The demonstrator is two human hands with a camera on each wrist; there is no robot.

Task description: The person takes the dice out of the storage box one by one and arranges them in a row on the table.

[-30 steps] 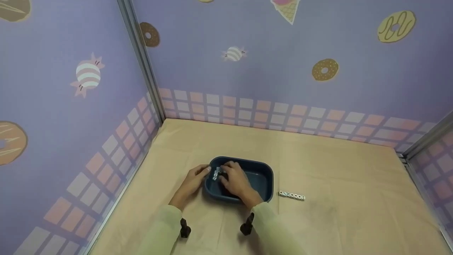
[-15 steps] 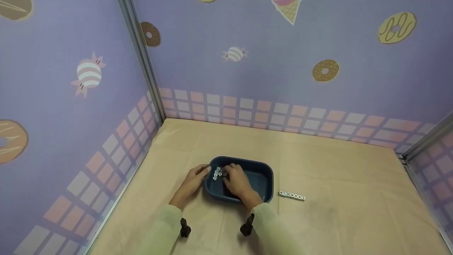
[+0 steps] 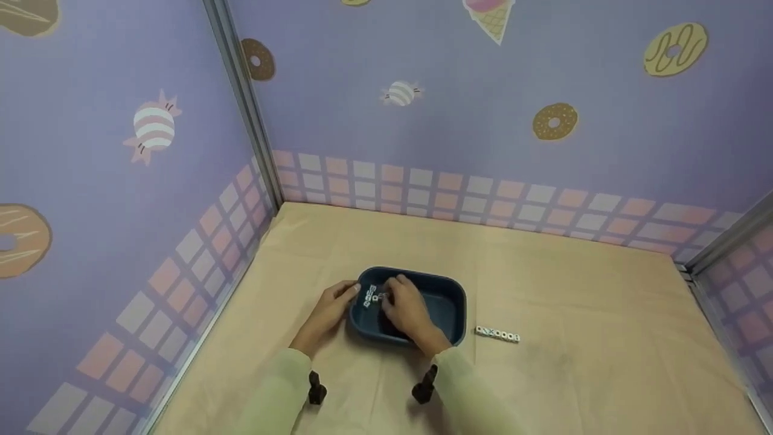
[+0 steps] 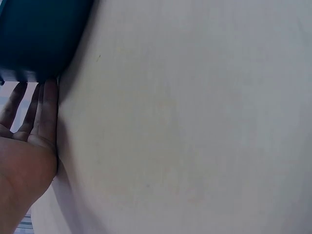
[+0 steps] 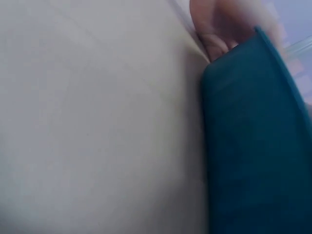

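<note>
Here the right hand point(image 3: 406, 307) reaches into the dark blue rectangular plastic tub point(image 3: 450, 302), its fingers point(image 3: 394, 289) curled down onto the small white lettered cubes point(image 3: 369, 297) heaped at the tub's far left corner; whether one is already pinched cannot be told. The left hand point(image 3: 329, 311) lies with straight fingers point(image 4: 41, 105) against the tub's left outer wall, steadying it on the beige paper-covered desk point(image 3: 574, 290). The step looks like picking a cube from the tub; the next move likely calls for a fine pinch on a single cube and a lift over the rim. To the right, apart from the tub, a short row of white cubes point(image 3: 497, 334) lies on the desk. Nothing stands between it and the tub. Purple walls printed with sweets point(image 3: 423, 121) close in the far and left sides.
</note>
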